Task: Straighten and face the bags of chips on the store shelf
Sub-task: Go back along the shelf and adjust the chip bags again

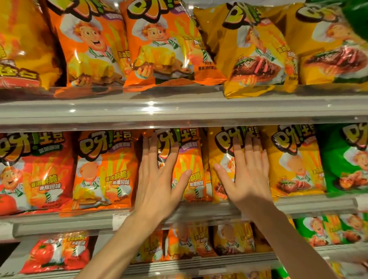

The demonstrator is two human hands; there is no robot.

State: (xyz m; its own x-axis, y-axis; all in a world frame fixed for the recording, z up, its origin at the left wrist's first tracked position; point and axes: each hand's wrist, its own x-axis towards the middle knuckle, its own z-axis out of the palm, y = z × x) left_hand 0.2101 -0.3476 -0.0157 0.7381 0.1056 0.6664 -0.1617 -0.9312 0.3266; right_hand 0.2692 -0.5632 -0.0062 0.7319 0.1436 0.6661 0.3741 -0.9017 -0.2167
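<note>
**Head view: both palms flat on the middle-shelf chip bags**

Head camera looks up at a run of snack shelves, and I can see both arms reaching in from below. The left hand [157,183] lies with fingers straight and spread, pressed flat against the front of an orange bag [188,160] on the middle shelf [76,221]. The right hand [248,178] is likewise flat and spread, fingers straight, resting on the yellow bag [221,158] that stands just beside the orange one. Neither hand curls round anything; the thumbs point toward each other across the seam between the two bags.

Both bags stand upright at the front edge of the middle shelf, faces outward. To their left stand another orange bag [104,171] and a red tomato bag [31,175], also upright. To the right is a second yellow bag [295,161], then a green bag [350,160].

On the top shelf [134,110] the larger orange bags [161,40] stand fairly square, while a big yellow bag [253,50] leans, its bottom edge hanging over the shelf lip. A green bag [359,12] tilts in at the upper right corner.

Below, the lower shelf [185,265] holds smaller packs in the same colours, partly blurred.
</note>
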